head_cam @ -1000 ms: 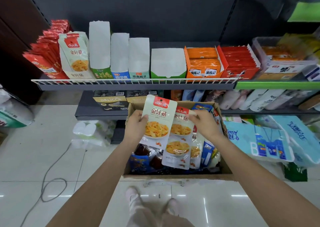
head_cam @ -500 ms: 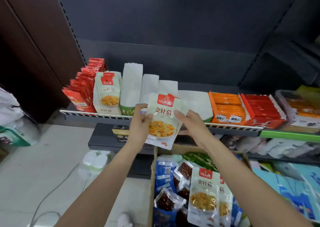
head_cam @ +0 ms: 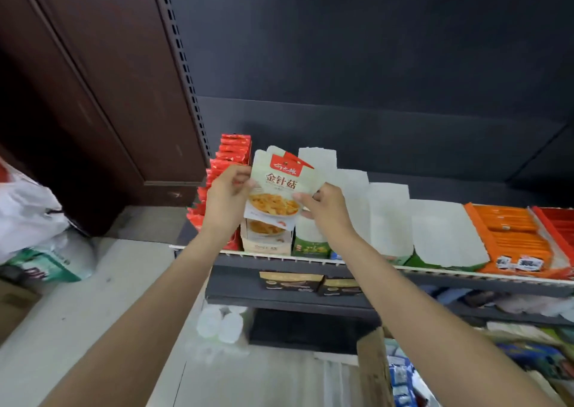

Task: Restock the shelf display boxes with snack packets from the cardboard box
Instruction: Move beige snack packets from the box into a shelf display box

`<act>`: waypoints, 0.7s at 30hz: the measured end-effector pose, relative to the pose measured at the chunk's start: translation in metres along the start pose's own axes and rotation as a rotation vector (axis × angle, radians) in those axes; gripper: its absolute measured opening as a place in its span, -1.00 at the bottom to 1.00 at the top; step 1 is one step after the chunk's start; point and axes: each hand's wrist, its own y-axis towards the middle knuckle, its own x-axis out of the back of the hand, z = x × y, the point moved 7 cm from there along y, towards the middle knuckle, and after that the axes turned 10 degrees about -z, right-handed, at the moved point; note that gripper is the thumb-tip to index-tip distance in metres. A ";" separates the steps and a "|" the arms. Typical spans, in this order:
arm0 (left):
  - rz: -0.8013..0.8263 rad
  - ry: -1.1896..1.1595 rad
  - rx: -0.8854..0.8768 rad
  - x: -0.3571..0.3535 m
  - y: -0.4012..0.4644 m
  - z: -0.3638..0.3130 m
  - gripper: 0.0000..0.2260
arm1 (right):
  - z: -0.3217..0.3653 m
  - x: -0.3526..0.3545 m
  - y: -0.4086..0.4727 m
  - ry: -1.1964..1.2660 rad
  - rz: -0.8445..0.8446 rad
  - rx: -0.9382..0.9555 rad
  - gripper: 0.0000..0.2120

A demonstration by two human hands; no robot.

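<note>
A white snack packet (head_cam: 281,189) with a red top and a picture of yellow mushrooms is held upright in front of the shelf. My left hand (head_cam: 226,197) pinches its left edge and my right hand (head_cam: 323,203) pinches its right edge. Right behind and below it stands the matching white display box (head_cam: 267,239), with one like packet showing in it. The cardboard box (head_cam: 372,366) with blue packets sits on the floor at the lower right, mostly cut off.
Red packets (head_cam: 231,155) fill the box to the left. Several white-backed display boxes (head_cam: 388,217) and orange and red boxes (head_cam: 512,236) run rightwards along the wire-edged shelf (head_cam: 435,270). A brown cabinet (head_cam: 93,96) and plastic bags (head_cam: 28,208) stand at left.
Both hands have carried the packet up and to the left, from over the cardboard box to the front of the matching display box. The view has tilted upward.
</note>
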 end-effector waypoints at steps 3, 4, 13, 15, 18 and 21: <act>0.041 0.023 0.022 0.005 0.019 0.013 -0.76 | -0.006 -0.018 0.013 -0.084 -0.026 0.024 -0.73; 0.052 0.034 0.003 0.005 0.023 0.012 -0.74 | -0.007 -0.021 0.016 -0.124 -0.039 0.040 -0.75; 0.241 0.533 -0.466 -0.012 0.028 0.008 -0.82 | -0.011 -0.037 0.028 -0.607 -0.026 0.209 -0.69; 0.257 0.710 -0.543 -0.018 0.028 0.011 -0.82 | -0.007 -0.039 0.028 -0.644 -0.040 0.264 -0.70; 0.254 0.870 -0.575 -0.026 0.029 0.016 -0.84 | -0.005 -0.042 0.028 -0.669 -0.030 0.304 -0.75; 0.238 0.982 -0.582 -0.032 0.030 0.017 -0.87 | -0.007 -0.046 0.029 -0.721 -0.035 0.322 -0.71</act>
